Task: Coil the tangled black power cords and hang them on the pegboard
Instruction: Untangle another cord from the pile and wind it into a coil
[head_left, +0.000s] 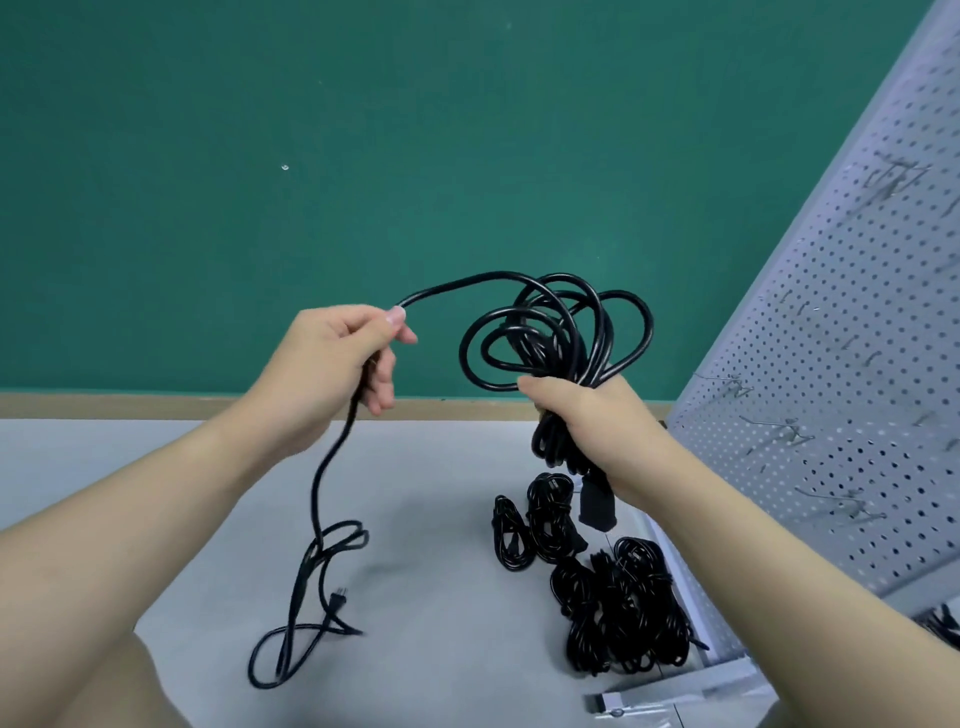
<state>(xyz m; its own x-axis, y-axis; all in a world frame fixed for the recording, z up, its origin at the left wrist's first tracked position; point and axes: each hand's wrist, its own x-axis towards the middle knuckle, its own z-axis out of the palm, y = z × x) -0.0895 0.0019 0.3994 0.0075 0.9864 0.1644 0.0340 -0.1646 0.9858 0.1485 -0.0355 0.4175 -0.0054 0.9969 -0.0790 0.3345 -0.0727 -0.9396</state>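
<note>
Cord (553, 332) coiled in rt hand (582, 410), lft hand (337, 358) feeding.

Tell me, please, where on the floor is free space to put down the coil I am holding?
Free: the grey floor between the loose cord tail on the left and the bundled cords on the right; also the strip along the green wall. Crowded: beside the pegboard, where the bundles lie close together.

Head-worn camera looks forward and down, close over both forearms.
</note>
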